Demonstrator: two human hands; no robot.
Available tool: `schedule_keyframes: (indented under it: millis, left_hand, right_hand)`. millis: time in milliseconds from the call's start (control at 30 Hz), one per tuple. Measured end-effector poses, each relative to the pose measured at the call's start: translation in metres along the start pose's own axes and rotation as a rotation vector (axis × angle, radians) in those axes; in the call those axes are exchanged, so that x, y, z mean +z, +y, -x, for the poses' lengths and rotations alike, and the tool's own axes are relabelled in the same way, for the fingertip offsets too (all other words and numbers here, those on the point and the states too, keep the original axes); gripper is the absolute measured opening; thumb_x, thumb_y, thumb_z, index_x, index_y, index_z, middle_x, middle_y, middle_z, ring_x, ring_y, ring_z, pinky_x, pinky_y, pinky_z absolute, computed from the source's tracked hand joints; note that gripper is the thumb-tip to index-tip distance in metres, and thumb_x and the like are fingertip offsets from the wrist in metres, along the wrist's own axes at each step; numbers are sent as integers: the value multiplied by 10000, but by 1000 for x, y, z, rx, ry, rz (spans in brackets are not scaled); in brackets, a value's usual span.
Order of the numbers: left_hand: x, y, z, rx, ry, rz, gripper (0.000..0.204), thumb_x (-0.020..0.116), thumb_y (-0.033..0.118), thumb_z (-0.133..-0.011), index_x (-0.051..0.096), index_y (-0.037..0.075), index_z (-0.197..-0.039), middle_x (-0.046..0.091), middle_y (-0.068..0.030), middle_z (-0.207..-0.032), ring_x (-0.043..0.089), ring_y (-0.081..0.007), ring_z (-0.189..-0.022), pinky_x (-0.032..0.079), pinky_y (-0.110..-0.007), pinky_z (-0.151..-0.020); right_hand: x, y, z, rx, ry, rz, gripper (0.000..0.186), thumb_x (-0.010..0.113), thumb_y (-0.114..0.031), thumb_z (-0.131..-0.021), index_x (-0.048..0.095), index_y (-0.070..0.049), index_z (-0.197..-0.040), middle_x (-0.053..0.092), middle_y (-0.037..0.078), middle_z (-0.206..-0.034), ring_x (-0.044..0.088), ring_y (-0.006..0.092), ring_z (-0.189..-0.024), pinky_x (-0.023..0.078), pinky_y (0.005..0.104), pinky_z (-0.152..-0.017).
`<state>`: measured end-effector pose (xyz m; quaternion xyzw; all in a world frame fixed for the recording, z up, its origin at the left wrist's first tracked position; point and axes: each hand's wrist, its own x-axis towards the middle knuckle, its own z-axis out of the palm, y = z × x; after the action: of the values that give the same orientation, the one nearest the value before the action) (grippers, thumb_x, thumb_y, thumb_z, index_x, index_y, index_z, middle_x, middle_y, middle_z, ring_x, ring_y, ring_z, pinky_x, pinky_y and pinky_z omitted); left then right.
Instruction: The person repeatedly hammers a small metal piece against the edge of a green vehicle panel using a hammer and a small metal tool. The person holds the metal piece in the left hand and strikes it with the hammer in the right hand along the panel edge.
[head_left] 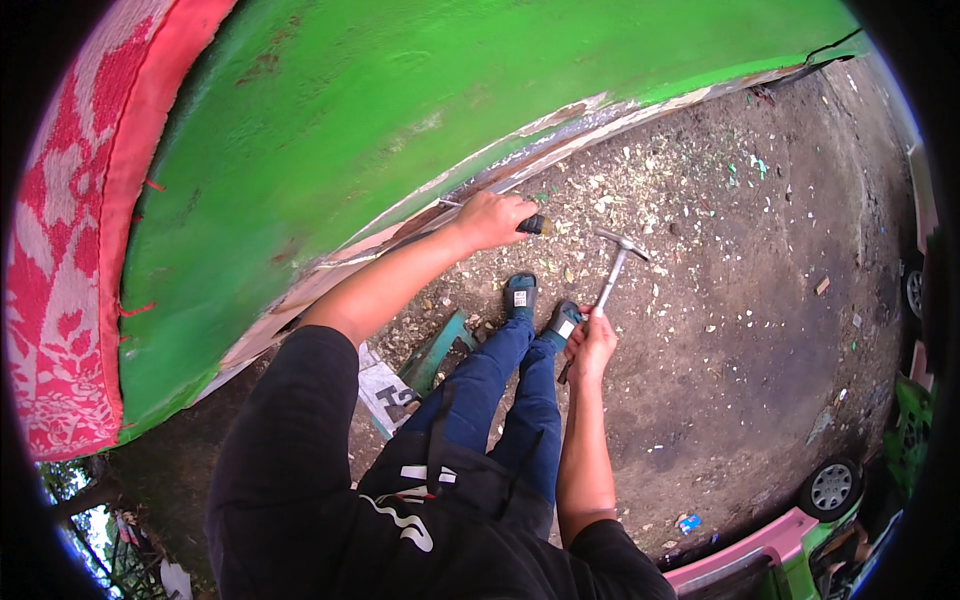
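My left hand [490, 220] is closed around a chisel with a dark handle [534, 225] that ends in a yellowish butt. Its thin metal blade [450, 203] points left and meets the lower edge of a large green painted panel [380, 110]. Along that edge the paint is gone, and bare, pale and brown layers [540, 150] show. In my right hand [592, 345] is a hammer [615, 275], gripped by its shaft. The steel head is up, to the right of the chisel's butt and apart from it.
Pale chips [650, 190] litter the dirt ground below the panel. A green stool-like piece [435, 355] and a white printed sheet [382, 385] lie beside my legs. Red patterned cloth [75, 280] hangs at left. A wheel [830, 487] and pink-green bodywork [745, 550] are at right.
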<state>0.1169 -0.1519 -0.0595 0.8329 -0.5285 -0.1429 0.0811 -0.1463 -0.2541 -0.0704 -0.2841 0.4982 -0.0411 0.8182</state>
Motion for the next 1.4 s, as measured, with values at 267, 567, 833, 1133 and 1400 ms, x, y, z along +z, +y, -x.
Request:
schedule_keyframes:
  millis: [267,567,833,1133,1400]
  left_hand:
    - [4,-1,4,3,-9,1,373,778,315,-710,625,165,-1015,637,-60,-805,677,-297,-761,545,-437,-646]
    - [0,1,3,29,66,5,378,790,310,-687,633,167,-1000,623,-44,-784,674,-273,-735,546,-408,-634]
    - [-3,-2,2,90,153,-14,408,805,317,-652,648,180,-1003,604,-28,-756,668,-255,-697,543,-389,-620]
    - [1,-5,1,108,181,-28,416,806,323,-646,650,189,-1008,599,-23,-740,665,-255,-675,543,-385,-608]
    - [1,-7,0,47,142,-1,401,799,314,-669,649,169,-1012,633,-42,-770,676,-269,-693,547,-389,-601]
  right_hand:
    - [-13,-4,-8,9,44,1,305,490,-345,-1022,610,-70,-970,360,-45,-536,295,49,-391,228,227,-346]
    - [-17,-9,-1,46,-15,91,294,484,-339,-1023,584,-65,-980,349,-45,-534,287,57,-390,220,233,-354]
    - [-12,-6,4,58,-41,69,285,483,-328,-1024,587,-68,-972,343,-52,-533,287,46,-391,221,224,-348]
    - [17,-5,11,-147,115,-25,275,480,-303,-1029,606,-59,-1013,351,-67,-549,320,35,-415,226,217,-357]
    - [20,-6,-2,-84,54,3,273,492,-297,-1027,633,-64,-1034,386,-63,-558,315,39,-421,230,216,-359]
